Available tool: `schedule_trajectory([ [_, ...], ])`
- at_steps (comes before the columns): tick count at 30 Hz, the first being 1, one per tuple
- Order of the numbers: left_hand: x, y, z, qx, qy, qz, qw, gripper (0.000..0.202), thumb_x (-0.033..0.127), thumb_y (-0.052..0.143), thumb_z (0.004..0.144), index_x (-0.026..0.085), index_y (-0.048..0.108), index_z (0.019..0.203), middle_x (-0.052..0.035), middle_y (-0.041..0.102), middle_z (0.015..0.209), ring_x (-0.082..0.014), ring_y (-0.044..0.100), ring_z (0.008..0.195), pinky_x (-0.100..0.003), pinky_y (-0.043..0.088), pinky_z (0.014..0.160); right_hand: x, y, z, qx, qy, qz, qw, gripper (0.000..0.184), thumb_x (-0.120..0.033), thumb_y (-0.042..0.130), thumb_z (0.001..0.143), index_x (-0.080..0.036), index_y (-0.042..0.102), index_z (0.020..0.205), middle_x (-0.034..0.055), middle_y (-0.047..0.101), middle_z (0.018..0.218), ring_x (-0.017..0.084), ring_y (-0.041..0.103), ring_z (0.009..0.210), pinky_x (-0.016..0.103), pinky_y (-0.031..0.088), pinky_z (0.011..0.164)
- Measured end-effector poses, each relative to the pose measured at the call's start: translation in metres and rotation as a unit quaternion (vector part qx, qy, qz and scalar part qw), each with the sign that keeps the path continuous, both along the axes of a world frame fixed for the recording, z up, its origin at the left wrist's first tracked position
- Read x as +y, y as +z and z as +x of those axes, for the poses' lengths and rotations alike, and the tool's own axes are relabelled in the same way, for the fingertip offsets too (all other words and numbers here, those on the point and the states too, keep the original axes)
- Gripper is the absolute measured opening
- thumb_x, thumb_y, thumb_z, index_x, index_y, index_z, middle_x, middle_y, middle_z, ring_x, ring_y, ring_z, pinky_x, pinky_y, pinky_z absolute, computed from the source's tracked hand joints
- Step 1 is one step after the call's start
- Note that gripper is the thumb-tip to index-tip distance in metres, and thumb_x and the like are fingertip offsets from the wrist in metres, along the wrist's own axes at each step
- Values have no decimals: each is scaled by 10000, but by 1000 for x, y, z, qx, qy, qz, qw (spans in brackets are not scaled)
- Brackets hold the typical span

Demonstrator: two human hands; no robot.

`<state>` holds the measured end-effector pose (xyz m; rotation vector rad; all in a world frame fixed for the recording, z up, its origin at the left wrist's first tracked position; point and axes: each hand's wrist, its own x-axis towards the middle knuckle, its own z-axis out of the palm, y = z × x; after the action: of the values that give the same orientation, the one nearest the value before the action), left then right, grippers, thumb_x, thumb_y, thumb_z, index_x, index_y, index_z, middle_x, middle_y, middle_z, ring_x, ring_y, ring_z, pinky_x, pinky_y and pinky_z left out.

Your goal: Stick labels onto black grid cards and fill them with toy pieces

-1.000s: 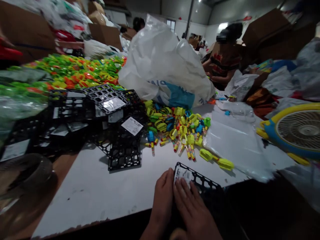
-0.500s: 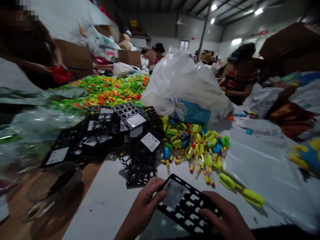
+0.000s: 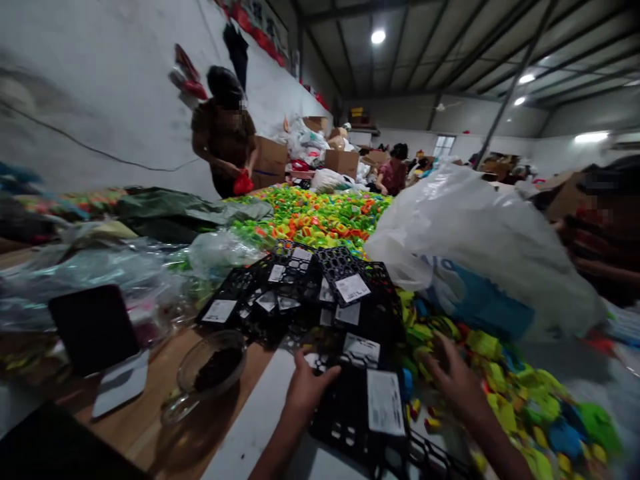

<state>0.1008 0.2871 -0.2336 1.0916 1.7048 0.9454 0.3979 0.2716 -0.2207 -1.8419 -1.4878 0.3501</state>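
My left hand is at the left edge of a black perforated plastic tray with a white label. Its thumb lies over the tray's corner and its fingers are spread, not wrapped round it. To the right of the tray, my right hand reaches over a heap of yellow, green and blue plastic toys, fingers apart with nothing visible in them. Behind the near tray lies a jumbled pile of similar black trays, several with white labels. The lower part of the near tray overlaps another one.
A large white plastic bag bulges at the right. Left are a clear cup with dark contents, a dark-screened device and clear plastic bags. Bright toys cover the far table. A person stands behind holding something red.
My view has swung left. Both hands held a tray at the table's front; now they are apart beside the tray pile, the right one over the toys.
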Motion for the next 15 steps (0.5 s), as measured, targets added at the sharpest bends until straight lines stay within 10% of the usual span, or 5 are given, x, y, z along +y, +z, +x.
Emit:
schedule_trajectory([
  [5, -9, -8, 9, -56, -30, 1, 998, 345, 358, 773, 562, 162, 638, 811, -79, 712, 753, -276, 670, 750, -336, 492, 651, 108, 22, -38, 66, 26, -70, 995, 951, -693, 630, 622, -48, 515, 1311, 245, 635, 1219, 400, 598, 1153, 509, 465, 993],
  [15, 34, 12, -1, -80, 42, 58, 994, 268, 331, 716, 677, 122, 671, 839, -115, 731, 871, -270, 659, 832, -328, 476, 685, 128, 35, -79, 241, 85, -55, 965, 798, -573, 718, 606, -117, 585, 1247, 145, 714, 1113, 328, 683, 1007, 426, 566, 861],
])
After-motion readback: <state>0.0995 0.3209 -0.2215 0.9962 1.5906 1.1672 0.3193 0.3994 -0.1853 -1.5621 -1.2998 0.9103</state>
